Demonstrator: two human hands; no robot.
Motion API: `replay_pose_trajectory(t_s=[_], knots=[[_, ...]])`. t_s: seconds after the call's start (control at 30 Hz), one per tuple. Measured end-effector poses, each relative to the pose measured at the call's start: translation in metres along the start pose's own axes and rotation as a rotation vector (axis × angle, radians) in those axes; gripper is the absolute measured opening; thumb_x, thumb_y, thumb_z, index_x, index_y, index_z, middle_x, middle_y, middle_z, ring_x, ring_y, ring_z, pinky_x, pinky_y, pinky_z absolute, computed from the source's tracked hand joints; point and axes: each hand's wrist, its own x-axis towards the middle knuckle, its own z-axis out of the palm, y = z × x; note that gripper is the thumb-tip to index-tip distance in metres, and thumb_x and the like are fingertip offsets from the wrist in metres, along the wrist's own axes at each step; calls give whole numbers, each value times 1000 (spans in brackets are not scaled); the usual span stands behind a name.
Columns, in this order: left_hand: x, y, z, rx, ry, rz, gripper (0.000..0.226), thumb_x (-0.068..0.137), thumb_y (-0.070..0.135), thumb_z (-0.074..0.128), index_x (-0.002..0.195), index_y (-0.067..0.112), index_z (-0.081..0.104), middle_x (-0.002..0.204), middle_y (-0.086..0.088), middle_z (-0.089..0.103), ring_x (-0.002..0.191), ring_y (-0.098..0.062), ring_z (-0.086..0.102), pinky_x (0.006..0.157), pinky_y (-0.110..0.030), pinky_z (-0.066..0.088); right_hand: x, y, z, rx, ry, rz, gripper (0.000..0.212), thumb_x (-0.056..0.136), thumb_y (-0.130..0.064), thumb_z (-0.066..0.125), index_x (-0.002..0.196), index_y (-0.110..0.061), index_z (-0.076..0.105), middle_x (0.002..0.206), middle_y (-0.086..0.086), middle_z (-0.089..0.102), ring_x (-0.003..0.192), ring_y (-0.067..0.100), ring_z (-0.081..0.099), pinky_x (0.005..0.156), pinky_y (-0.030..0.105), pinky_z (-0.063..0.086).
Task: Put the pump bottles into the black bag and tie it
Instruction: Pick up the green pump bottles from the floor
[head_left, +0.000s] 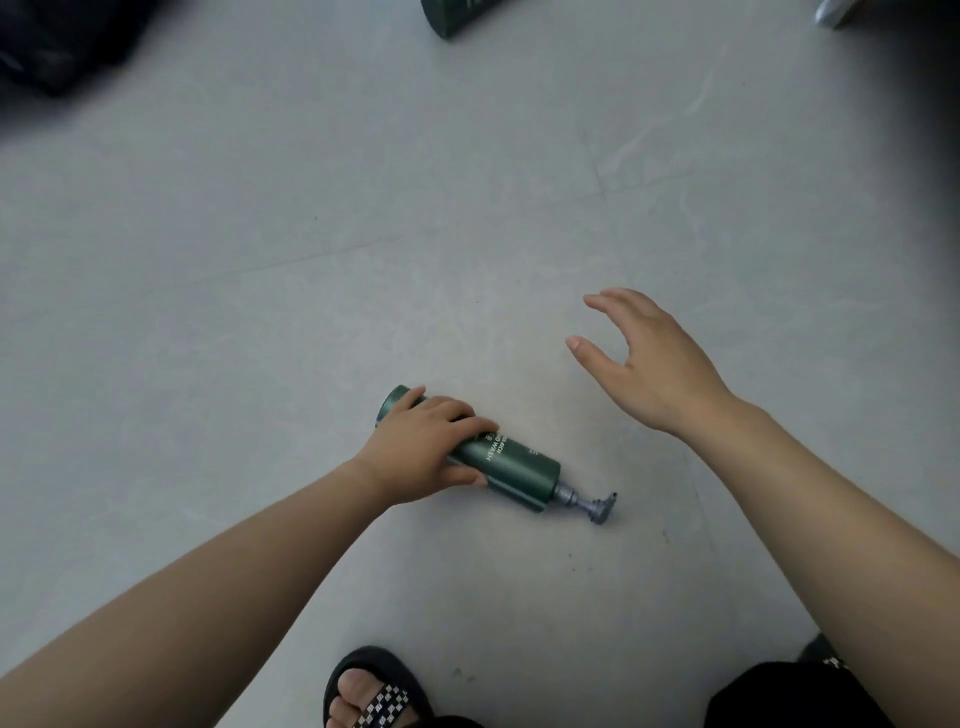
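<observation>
Green pump bottle (511, 464) (silver pump), lying flat, held by left hand (426, 447)

A pump bottle (511, 470) lies on its side on the floor (311, 234), pump head toward the right. The left hand (426, 449) rests on it; the right hand (649, 364) hangs to its right. A second bottle (457, 15) lies far ahead, the bag (57, 41) far left.

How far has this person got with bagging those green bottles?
Nothing looks bagged yet. The left hand grips one green pump bottle lying on the floor; the right hand hovers open. A second bottle lies beyond, and the black bag sits far left, untied as far as shows.
</observation>
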Motion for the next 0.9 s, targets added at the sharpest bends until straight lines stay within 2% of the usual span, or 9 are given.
replay_pose_trajectory(t_s=[0.07, 0.17, 0.27, 0.37, 0.47, 0.7, 0.8, 0.9], knots=[[-1, 0, 1, -62, 64, -134, 59, 80, 64, 52, 133, 38, 45, 130, 10, 54, 124, -16, 47, 110, -40, 22, 3, 1, -2, 6, 8, -6, 57, 91, -51, 43, 140, -22, 38, 151, -2, 32, 139, 16, 28, 111, 36, 27], [-1, -3, 2, -154, 188, -377, 57, 81, 66, 49, 130, 36, 47, 120, 6, 59, 109, -20, 55, 89, -35, 39, 7, 2, -3, 13, 20, -14, 58, 89, -52, 42, 139, -22, 39, 151, -3, 33, 139, 16, 29, 111, 35, 27], [0, -10, 3, -324, 224, -546, 60, 84, 64, 48, 136, 35, 38, 123, 1, 56, 109, -23, 55, 80, -35, 46, 9, 2, -4, 26, 27, -13, 60, 88, -54, 41, 139, -23, 40, 151, -5, 33, 139, 14, 28, 111, 34, 26], [-3, -15, 5, -426, 222, -478, 69, 86, 55, 52, 145, 43, 18, 135, 2, 47, 110, -22, 55, 70, -32, 48, 9, 4, -4, 28, 25, -12, 59, 88, -54, 42, 139, -24, 40, 150, -5, 33, 139, 13, 28, 111, 33, 26], [-3, -14, 4, -388, 193, -406, 74, 89, 45, 55, 146, 48, 7, 136, 2, 44, 112, -21, 54, 81, -36, 51, 6, 6, 1, 17, -5, -12, 59, 88, -54, 42, 139, -24, 39, 151, -5, 33, 139, 13, 27, 112, 33, 26], [3, -11, -8, -341, 151, -405, 74, 92, 41, 51, 148, 44, 1, 128, -5, 48, 106, -24, 54, 86, -36, 48, 3, 2, 6, -83, -107, -30, 59, 90, -53, 43, 140, -24, 37, 152, -2, 30, 139, 16, 27, 112, 36, 27], [-7, -5, -46, -341, 142, -446, 73, 92, 39, 51, 149, 41, 6, 124, -9, 50, 103, -25, 55, 87, -36, 47, 6, -21, -23, -124, -114, -71, 60, 90, -55, 43, 141, -25, 35, 153, -2, 29, 139, 17, 26, 110, 37, 26], [-33, 14, -106, -444, 208, -487, 72, 92, 37, 53, 148, 42, 8, 119, -9, 53, 98, -25, 56, 82, -34, 46, -1, -61, -76, -158, -106, -120, 61, 89, -56, 42, 141, -25, 36, 151, -1, 31, 138, 18, 29, 109, 37, 28]])
